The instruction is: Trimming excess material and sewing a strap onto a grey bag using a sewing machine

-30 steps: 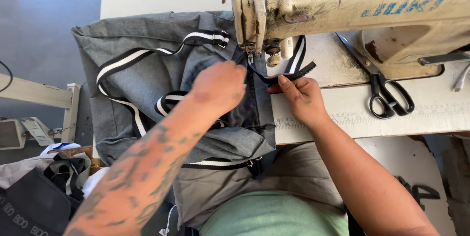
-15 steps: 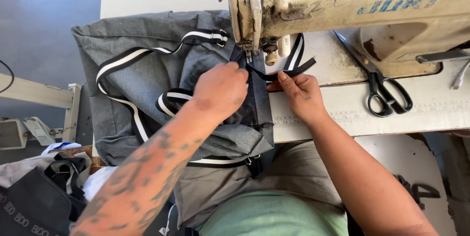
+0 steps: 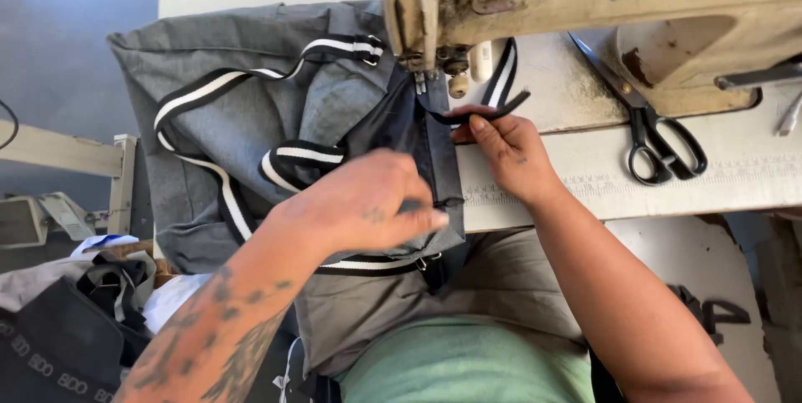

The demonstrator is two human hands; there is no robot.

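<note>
A person sits at a sewing machine (image 3: 535, 2), seen from above. A grey bag (image 3: 242, 119) with black-and-white striped straps (image 3: 209, 90) lies over the left end of the worktop (image 3: 585, 186) and hangs off its front edge onto the person's lap.

The left hand (image 3: 359, 202) rests on the bag near the worktop's front edge, fingers together and curled, fingertips pinching a dark panel (image 3: 430, 152) of the bag. This panel runs from the hand back to the needle (image 3: 420, 81) of the machine.

The right hand (image 3: 505, 148) lies flat just right of the needle, fingers together, pressing a black strap end (image 3: 493, 111) down against the worktop. A striped strap (image 3: 504, 73) passes behind the needle here.

Black scissors (image 3: 660, 140) lie on the worktop to the right, well apart from both hands, blades pointing to the back edge.

Beside the worktop's left end, low down, dark bags (image 3: 58, 336) and white cloth (image 3: 167, 303) are piled.
</note>
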